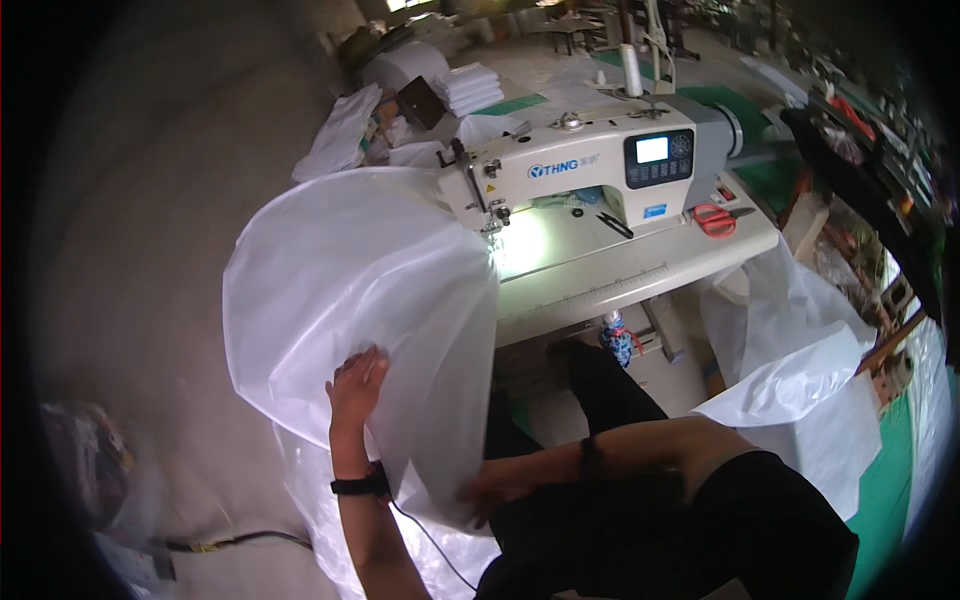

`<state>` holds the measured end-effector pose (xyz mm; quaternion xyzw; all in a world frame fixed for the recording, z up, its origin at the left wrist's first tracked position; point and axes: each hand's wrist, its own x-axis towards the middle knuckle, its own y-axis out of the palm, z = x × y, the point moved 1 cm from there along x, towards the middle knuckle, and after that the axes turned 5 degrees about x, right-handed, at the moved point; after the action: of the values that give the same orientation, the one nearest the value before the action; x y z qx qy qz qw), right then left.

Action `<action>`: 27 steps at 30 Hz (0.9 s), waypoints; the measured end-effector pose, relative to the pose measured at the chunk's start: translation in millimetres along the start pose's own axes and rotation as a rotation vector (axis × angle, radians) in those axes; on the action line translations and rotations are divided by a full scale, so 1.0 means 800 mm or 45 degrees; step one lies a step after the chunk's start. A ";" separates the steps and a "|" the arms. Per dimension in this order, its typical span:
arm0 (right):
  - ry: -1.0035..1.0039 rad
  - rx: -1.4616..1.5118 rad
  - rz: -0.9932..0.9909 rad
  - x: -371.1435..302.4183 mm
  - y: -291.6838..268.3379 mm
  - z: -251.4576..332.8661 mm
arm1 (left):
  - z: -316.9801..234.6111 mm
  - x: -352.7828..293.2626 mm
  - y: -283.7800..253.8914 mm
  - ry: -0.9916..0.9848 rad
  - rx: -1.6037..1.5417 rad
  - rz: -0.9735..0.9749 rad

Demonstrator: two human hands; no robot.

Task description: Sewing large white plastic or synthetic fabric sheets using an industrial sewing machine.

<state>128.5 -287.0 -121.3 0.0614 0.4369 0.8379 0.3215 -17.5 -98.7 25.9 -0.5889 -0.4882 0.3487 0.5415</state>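
Note:
A large white sheet of thin, slightly shiny material point(330, 260) drapes off the left end of the sewing machine bed and hangs toward my lap. Its edge runs under the lit needle area of a white sewing machine point(560, 165). My left hand point(358, 385) lies on the sheet's surface, fingers stretched out, with a dark band on the wrist. By the sheet's lower right edge is my right hand point(484, 492), blurred and in shadow. Its fingers are too unclear to tell whether they grip that edge.
Red-handled scissors point(716, 221) and small black thread snips point(614, 225) lie on the machine table point(640, 275). A thread cone point(631, 70) stands behind the machine. More white sheeting point(790, 370) hangs at the right. Folded white stacks point(470, 88) sit at the back. A cable point(240, 540) crosses the floor.

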 end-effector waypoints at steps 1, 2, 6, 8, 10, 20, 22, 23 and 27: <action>-0.186 -0.452 0.212 -0.029 -0.014 -0.005 | 0.003 -0.003 0.008 -0.035 -0.027 -0.016; -0.261 -0.856 0.233 -0.058 -0.027 -0.010 | 0.006 -0.004 0.018 -0.035 0.017 0.037; 0.419 -0.407 -0.320 -0.154 -0.062 0.007 | 0.009 0.017 0.061 -0.096 0.059 0.079; 0.350 -0.298 -0.479 -0.173 -0.045 0.022 | 0.014 0.035 0.073 -0.128 0.080 0.035; 0.299 -0.227 -0.709 -0.163 -0.023 0.040 | 0.016 0.058 0.081 -0.148 0.096 0.009; 0.138 -0.863 0.198 -0.072 -0.033 0.033 | 0.056 0.090 0.057 0.131 0.026 0.131; 0.324 -1.281 0.317 -0.090 -0.050 0.026 | 0.046 0.058 0.019 0.194 0.033 -0.093; 0.322 -1.266 0.321 -0.104 -0.057 0.027 | 0.035 0.033 0.001 0.167 -0.125 -0.403; 0.118 -0.977 -0.401 -0.144 -0.060 0.049 | -0.040 -0.109 0.001 0.126 -0.725 -0.176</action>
<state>257.4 -308.7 -113.6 -0.1680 0.1111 0.8824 0.4253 -11.3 -191.3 20.4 -0.6987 -0.5784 0.1308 0.4003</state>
